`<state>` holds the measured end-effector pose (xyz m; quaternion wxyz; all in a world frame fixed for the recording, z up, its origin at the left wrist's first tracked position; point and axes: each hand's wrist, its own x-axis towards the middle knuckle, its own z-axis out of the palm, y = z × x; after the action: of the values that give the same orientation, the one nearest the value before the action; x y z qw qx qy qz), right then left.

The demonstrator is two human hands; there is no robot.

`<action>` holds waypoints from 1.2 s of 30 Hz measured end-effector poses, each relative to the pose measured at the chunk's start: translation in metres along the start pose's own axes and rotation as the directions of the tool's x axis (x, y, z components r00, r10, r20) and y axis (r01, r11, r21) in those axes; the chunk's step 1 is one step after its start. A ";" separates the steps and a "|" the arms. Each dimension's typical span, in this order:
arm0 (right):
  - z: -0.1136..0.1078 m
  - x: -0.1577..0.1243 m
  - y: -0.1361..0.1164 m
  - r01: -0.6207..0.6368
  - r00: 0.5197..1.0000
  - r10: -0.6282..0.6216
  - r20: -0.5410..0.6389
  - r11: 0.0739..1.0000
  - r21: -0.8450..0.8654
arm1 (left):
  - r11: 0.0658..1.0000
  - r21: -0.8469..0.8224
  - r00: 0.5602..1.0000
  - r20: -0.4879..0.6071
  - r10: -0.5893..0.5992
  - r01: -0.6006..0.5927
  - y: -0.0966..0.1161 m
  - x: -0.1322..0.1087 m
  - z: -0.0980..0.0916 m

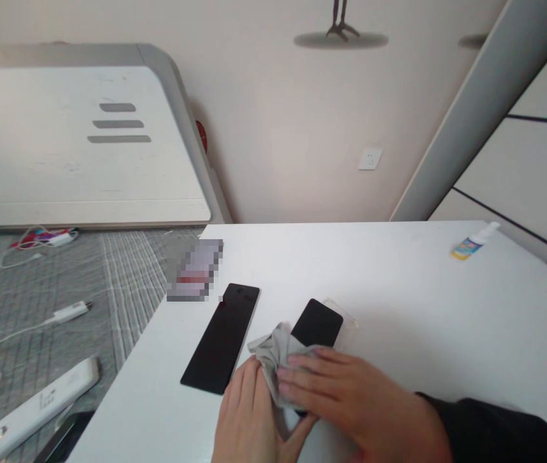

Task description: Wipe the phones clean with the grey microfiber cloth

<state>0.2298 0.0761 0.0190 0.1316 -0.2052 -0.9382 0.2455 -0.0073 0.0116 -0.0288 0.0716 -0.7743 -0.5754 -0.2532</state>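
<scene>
A black smartphone (319, 320) lies on the white table, its lower part covered by a crumpled grey cloth (273, 347). My right hand (351, 389) presses the cloth onto the screen, fingers close together over it. At the phone's lower end is my left hand (249, 411), its fingers along the left side and its thumb reaching across the near end, gripping the phone; part of that grip is hidden by the cloth. Under the phone's right edge shows a clear phone case (349, 325). Left of my hands rests a long, flat black slab (225, 337) resembling a larger phone.
A small spray bottle (471, 243) lies at the table's far right. A blurred-out flat item (199, 270) sits at the left edge. Beyond it, a grey bedspread (129, 283) carries a white power strip (42, 405), a charger (71, 312) and cables. A wall (293, 128) stands behind.
</scene>
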 end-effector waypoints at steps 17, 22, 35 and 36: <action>0.003 0.003 -0.003 -0.028 0.999 0.029 0.027 0.999 -0.046 | 0.999 0.009 0.999 0.030 -0.037 0.036 0.003 0.002 -0.001; 0.007 0.004 0.003 0.002 1.000 -0.006 -0.027 0.985 -0.173 | 0.997 0.019 0.997 -0.017 0.070 -0.070 -0.004 -0.001 0.008; 0.007 -0.001 0.006 -0.097 0.993 0.088 -0.080 0.989 -0.114 | 0.996 -0.063 0.998 0.007 -0.061 0.061 0.003 0.000 0.005; 0.007 -0.002 0.005 -0.104 0.992 0.094 -0.090 0.987 -0.119 | 0.994 -0.085 0.997 0.020 -0.074 0.075 0.005 0.001 0.004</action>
<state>0.2308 0.0770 0.0104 0.1454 -0.2694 -0.9340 0.1843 -0.0017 0.0121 -0.0308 0.0240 -0.7569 -0.5930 -0.2737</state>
